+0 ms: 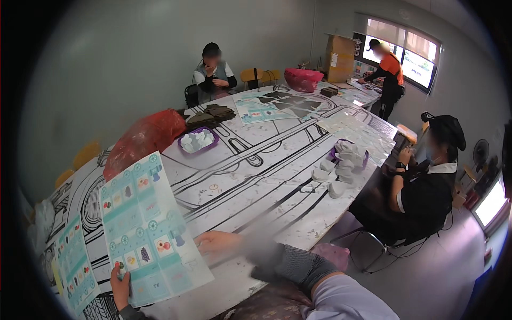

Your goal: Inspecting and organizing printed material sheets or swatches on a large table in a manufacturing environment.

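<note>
A large turquoise and white printed sheet (154, 229), with cart and fruit pictures, is held up over the near left of the table. My left hand (120, 288) grips its lower left edge, thumb on the front face. Close to the sheet's right edge is my right hand (218, 241), blurred along with its grey-sleeved forearm; whether its fingers touch the paper is unclear. A similar printed sheet (74, 266) lies farther left on the table, partly cut off by the dark rim of the view.
The white table (240, 186) bears black line drawings. On it are a red plastic bag (146, 141), a purple tray (216, 140) of pale pieces, dark stacked pieces (213, 114) and pale grey pieces (341, 173). Three other people are around the room; one sits at right (426, 181).
</note>
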Tool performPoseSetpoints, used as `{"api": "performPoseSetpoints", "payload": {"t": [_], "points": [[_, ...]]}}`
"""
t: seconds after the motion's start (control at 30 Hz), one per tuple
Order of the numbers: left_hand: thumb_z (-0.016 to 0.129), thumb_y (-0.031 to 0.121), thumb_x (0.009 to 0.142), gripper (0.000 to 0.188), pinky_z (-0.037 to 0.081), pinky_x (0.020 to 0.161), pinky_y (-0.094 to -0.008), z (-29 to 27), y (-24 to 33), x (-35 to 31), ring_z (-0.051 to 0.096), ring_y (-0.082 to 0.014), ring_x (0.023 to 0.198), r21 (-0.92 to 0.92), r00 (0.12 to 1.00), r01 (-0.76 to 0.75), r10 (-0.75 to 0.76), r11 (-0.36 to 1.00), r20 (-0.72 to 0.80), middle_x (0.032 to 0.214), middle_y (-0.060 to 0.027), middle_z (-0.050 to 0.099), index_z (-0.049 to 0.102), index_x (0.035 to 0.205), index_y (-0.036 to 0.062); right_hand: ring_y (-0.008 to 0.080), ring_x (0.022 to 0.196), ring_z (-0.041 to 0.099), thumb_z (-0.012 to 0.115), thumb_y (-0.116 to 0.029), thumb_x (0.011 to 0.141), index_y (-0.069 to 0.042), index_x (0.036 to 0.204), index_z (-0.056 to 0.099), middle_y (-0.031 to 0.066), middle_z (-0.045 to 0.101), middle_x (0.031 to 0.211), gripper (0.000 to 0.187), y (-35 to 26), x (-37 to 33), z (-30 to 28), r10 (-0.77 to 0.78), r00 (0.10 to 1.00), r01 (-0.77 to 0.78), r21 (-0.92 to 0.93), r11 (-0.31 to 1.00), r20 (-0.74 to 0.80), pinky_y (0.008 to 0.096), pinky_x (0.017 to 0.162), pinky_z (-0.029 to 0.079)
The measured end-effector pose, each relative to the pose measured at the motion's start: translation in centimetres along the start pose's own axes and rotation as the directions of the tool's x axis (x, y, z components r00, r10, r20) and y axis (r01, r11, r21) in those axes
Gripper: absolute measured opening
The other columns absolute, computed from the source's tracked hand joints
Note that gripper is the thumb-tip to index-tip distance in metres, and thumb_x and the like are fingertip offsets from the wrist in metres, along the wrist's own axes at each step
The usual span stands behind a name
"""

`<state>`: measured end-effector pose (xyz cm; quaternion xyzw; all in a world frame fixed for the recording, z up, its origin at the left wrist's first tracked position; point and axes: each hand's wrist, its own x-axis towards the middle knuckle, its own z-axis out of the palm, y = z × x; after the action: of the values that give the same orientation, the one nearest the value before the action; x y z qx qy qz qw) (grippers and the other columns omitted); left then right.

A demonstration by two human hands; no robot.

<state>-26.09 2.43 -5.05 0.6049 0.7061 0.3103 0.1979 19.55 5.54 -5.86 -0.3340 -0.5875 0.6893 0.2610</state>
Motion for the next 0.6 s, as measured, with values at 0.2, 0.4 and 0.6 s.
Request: {"api": "performPoseSetpoints", "payload": {"t": [0.2, 0.4, 0.6], "points": [[0.064, 0.01, 0.086, 0.055, 0.037, 0.104, -0.0374, 0.0, -0.9, 0.5, 0.047, -0.0283, 0.127, -0.001, 1.0, 0.02, -0.02, 1.0, 0.021, 0.138, -0.0165, 0.05, 0.047, 0.138, 0.0017, 0.0101, 0.064, 0.061, 0.056, -0.023, 0.096, 0.002, 0.13, 0.049, 0.0051, 0.063, 0.093, 0.043, -0.4, -0.3, 0.1, 0.008, 1.0, -0.008, 0.008, 1.0, -0.016, 0.0207, 0.055, 0.051], [0.063, 0.006, 0.083, 0.053, 0.034, 0.106, -0.0388, -0.8, -7.1, 1.2, 0.045, -0.029, 0.128, 0.011, 0.999, -0.042, 0.042, 0.999, -0.017, 0.138, -0.0188, 0.049, 0.049, 0.134, -0.0002, 0.0098, 0.061, 0.06, 0.054, -0.023, 0.096, 0.002, 0.132, 0.047, 0.0048, 0.063, 0.092, 0.044, 0.9, 2.1, 0.6, -0.006, 0.999, 0.006, -0.009, 1.0, 0.035, 0.0213, 0.053, 0.05], [0.061, 0.022, 0.091, 0.048, 0.034, 0.107, -0.039, -0.1, 0.5, -0.4, 0.046, -0.0321, 0.129, 0.135, 0.982, -0.185, 0.177, 0.973, 0.067, 0.136, -0.0198, 0.053, 0.052, 0.134, 0.0004, 0.0096, 0.059, 0.06, 0.054, -0.022, 0.096, 0.002, 0.131, 0.047, 0.0031, 0.061, 0.089, 0.043, -0.7, -0.7, 0.0, 0.023, 1.0, -0.023, 0.024, 0.999, 0.005, 0.0214, 0.051, 0.05]]}}
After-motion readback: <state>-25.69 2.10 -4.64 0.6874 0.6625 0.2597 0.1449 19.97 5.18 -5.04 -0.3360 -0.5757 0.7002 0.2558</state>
